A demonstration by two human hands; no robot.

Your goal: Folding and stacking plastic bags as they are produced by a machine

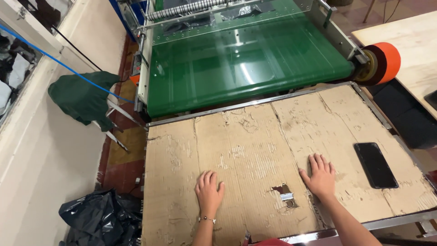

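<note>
Both hands lie flat, palms down, fingers spread, gripping nothing, on a worn brown corrugated cardboard sheet (255, 155) that covers the metal-framed bench (387, 222). Left hand (208, 191) sits near the sheet's near-centre, thin bracelet at the wrist, fingers pointing away from the person. Right hand (320, 175) sits to its right and slightly further up the sheet, also pressed flat. Between the two hands, closer to the right one, a ragged torn hole in the cardboard (284, 193) shows a bit of metal underneath; neither hand touches the hole. The cardboard surface is scuffed and peeled in patches, with fold creases running away from the person. Just right of the right hand, apart from it, a black rectangular smartphone (375, 165) lies face up on the cardboard, screen dark. Beyond the bench's far edge sits a machine with a glossy green conveyor belt (246, 68), an orange and dark roll of tape (382, 63) at its right end. To the left, against the cream wall, a dark green cloth (82, 98) hangs over a metal frame, with a blue cable (59, 64) crossing above it. Crumpled black plastic bag (102, 218) lies on the floor at lower left. A pale wooden tabletop (409, 41) shows at upper right.
</note>
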